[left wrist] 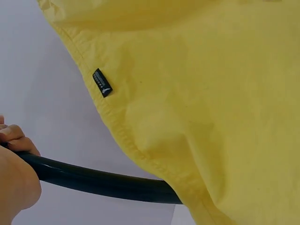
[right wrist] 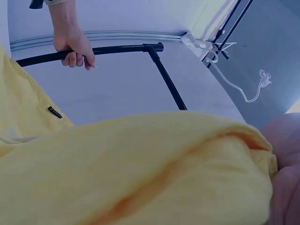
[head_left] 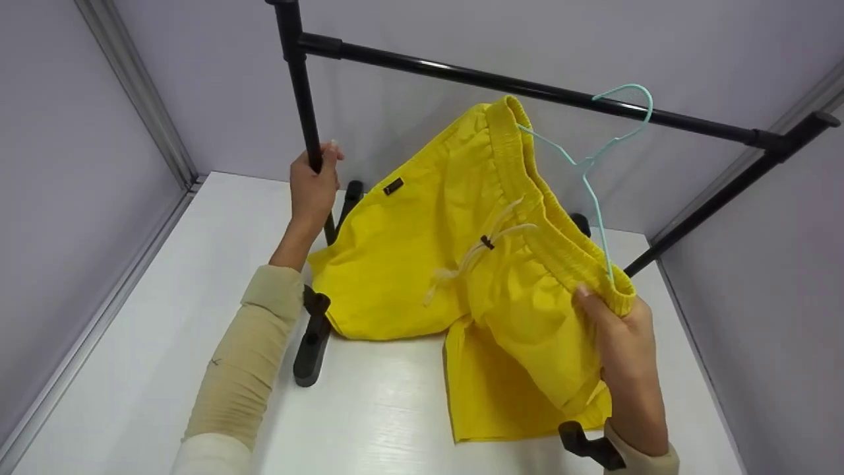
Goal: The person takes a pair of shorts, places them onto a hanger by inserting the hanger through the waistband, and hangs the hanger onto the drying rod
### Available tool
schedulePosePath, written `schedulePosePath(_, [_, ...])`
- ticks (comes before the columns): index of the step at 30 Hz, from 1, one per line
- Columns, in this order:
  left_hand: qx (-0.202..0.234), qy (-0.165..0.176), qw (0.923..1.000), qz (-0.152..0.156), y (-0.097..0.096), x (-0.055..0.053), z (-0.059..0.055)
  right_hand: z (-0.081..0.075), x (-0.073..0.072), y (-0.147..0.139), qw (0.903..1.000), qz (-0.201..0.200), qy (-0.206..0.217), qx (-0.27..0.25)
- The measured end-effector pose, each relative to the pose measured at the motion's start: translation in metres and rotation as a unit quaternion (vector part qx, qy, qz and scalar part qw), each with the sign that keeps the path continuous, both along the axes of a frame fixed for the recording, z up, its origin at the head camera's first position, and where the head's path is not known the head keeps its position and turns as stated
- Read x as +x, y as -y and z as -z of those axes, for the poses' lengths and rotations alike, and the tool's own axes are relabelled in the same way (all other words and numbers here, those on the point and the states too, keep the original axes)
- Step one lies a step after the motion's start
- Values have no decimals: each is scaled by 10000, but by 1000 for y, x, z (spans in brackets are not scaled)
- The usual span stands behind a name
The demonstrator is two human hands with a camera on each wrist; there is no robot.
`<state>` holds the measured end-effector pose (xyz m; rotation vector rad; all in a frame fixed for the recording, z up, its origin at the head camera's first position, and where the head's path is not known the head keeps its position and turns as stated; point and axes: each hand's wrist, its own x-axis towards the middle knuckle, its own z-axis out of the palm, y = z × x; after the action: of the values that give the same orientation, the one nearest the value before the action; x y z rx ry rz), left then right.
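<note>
My left hand (head_left: 314, 188) grips the left upright of a black clothes rack (head_left: 300, 92); the right wrist view also shows that left hand (right wrist: 74, 47) curled round the pole. With my right hand (head_left: 626, 356) I pinch the waistband corner of yellow shorts (head_left: 409, 264), thumb on the front. A mint-green wire hanger (head_left: 587, 165) sits inside the waistband, its lower part hidden by the cloth. The hanger's hook overlaps the rack's top rail in the head view. A white drawstring (head_left: 471, 254) with a dark toggle dangles from the waistband. The shorts fill much of the left wrist view.
The rack's black feet (head_left: 312, 349) stand on a white tabletop (head_left: 376, 402). Pale grey panels (head_left: 59, 165) enclose the table at the back and sides. The right upright (head_left: 712, 211) slants down behind the shorts. A white cable (right wrist: 234, 89) hangs in the right wrist view.
</note>
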<state>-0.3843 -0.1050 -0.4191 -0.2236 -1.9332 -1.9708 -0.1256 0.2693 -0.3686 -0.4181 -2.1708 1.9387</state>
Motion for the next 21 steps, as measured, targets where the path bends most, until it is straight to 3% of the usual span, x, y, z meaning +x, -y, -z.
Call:
schedulePosePath(3, [-5,87,9999,-128,-1,-1,3,-5,3,0,9999,26,-86,-76])
schedulePosePath(11, [-73,343,9994,-32,-4,-5,4,-17,7,6,9964,373,-582,-483])
schedulePosePath(17, [-101,336,9991,-254,-4,-8,3,-17,-13,18,9893,575,-1172,-652])
schedulePosePath(21, [-130,425,9988,-199,-6,-8,3,-8,-28,27,9858,717,-1404,-573])
